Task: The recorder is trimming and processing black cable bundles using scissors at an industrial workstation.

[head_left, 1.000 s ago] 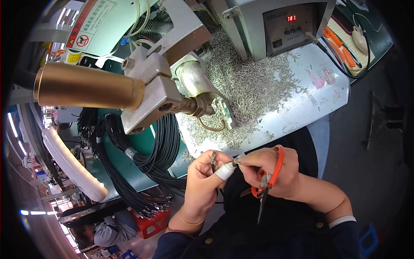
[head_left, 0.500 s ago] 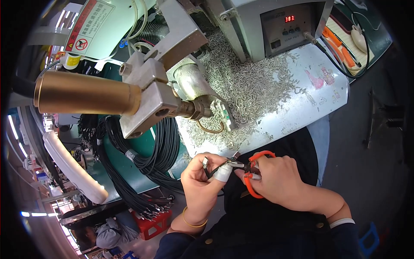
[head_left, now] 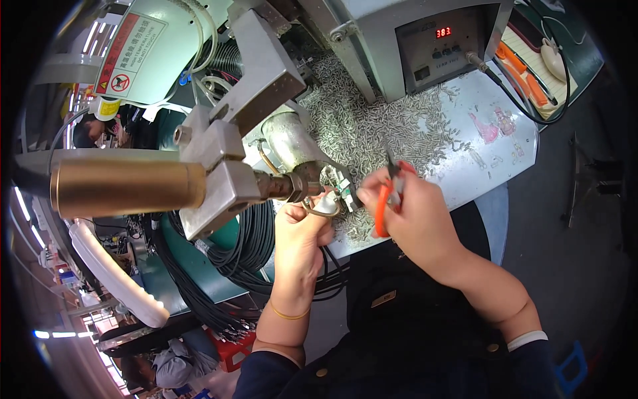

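Note:
My left hand is closed at the tip of a soldering head, its thumb wrapped in white tape. It grips a black cable, which trails below the fingers; the held end is hidden. Close to that thumb are a curved brass-coloured tube and a small green-and-white part in a metal holder. My right hand is wrapped around cutting pliers with orange-red handles, their dark jaws pointing away over the worktop. The soldering head has a gold cylinder clamped in a grey metal bracket.
Many small silver metal bits are strewn over the white worktop. A grey control box with a red display stands behind. Coiled black cables lie left, near a white tube lamp. Another person sits lower left.
Both hands have moved away from me. My left hand went from above my lap to the soldering tip. My right hand lifted the pliers off the cable end and over the worktop.

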Demonstrator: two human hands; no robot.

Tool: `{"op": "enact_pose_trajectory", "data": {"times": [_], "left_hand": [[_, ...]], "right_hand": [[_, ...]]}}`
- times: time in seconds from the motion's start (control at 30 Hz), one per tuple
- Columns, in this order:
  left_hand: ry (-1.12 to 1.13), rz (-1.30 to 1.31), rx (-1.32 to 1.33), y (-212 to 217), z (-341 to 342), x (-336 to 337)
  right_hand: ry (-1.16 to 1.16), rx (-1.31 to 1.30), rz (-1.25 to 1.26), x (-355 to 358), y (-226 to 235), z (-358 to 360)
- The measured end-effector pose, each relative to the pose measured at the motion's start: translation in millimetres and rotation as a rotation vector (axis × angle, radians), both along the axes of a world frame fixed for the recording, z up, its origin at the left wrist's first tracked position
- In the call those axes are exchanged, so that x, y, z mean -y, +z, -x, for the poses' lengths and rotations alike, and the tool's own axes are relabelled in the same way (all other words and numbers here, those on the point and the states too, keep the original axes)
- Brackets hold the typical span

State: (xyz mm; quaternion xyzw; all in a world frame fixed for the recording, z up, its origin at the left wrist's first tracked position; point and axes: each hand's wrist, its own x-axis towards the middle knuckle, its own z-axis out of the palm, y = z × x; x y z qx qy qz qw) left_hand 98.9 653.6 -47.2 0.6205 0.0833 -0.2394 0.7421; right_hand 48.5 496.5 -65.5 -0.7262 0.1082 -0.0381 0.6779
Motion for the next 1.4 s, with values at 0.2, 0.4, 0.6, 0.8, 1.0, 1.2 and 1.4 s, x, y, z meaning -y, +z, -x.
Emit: {"op": "enact_pose_trajectory", "data": {"times": [0.2, 0.4, 0.6, 0.8, 1.0, 1.2, 1.4], "left_hand": [[-0.091, -0.022, -0.047, 2, -12, -6], [-0.069, -0.009, -0.064, 0, -13, -12], [0.028, -0.105, 0.031, -1, -8, -5], [-0.045, -0.044, -0.01, 3, -10, -8], [-0.043, -0.047, 0.002, 4, -5, -8], [-0.12, 0.082, -0.062, 13, 15, -22], [-0.056, -0.011, 0.079, 22, 43, -18]], "right_hand": [[0.043, -0.052, -0.001, 0, -6, -21], [0.049, -0.038, -0.04, 0, -1, -22], [0.106, -0.103, -0.102, 2, -3, -23], [0.097, -0.057, -0.11, 3, 0, -22], [0.113, -0.077, -0.099, 2, -5, -15], [0.159, -0.1, -0.345, 1, 12, 8], [0.17, -0.17, -0.612, -6, 23, 27]]}}
